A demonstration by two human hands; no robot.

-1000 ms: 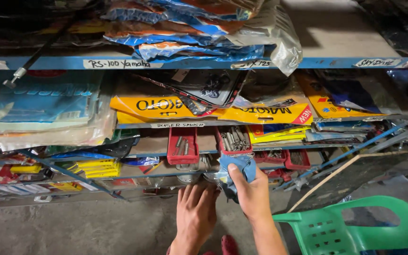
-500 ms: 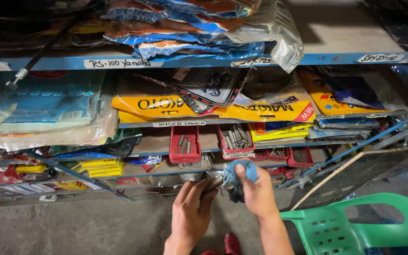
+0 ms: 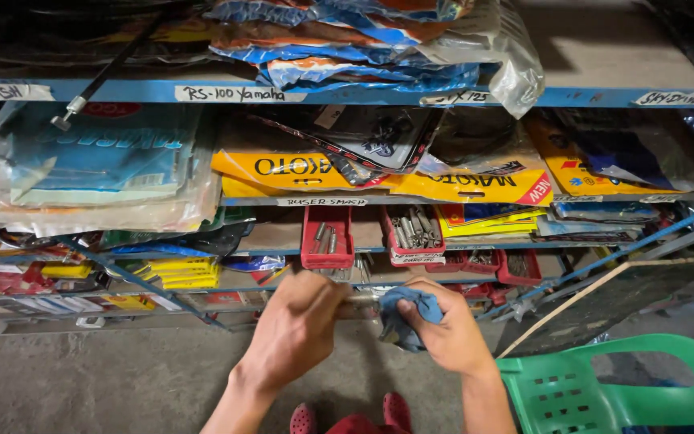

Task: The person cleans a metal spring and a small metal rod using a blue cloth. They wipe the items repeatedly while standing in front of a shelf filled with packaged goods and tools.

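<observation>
Head view looks down past a wall of stocked shelves to two bare hands held out in front of them. The left hand (image 3: 295, 329) is closed in a loose fist round one end of a short metal rod (image 3: 361, 297), of which only a small stretch shows between the hands; I cannot tell what kind of part it is. The right hand (image 3: 447, 333) is curled shut on a blue rag (image 3: 406, 315), thumb pressing the cloth against the rod's other end, so rag and rod touch there. Both sit just in front of the lower shelf, below the red bin of bolts (image 3: 328, 238) and its neighbouring red bin of pins (image 3: 413, 235).

To my eye the step is wiping the rod down, and it would go best with the left hand gripping firmly and holding the piece level while the rag wraps fully round the metal, not just one face, and slides along its length with a slight twist. The cloth should stay bunched so bare fingers keep off the cleaned part.

Both wrists are bent slightly inward, forearms rising from the bottom of the frame and converging, knuckles up, the back of each hand facing the camera. A green plastic chair (image 3: 604, 386) stands near the right elbow, and red shoes (image 3: 351, 418) show on the concrete floor (image 3: 106, 378) below.
</observation>
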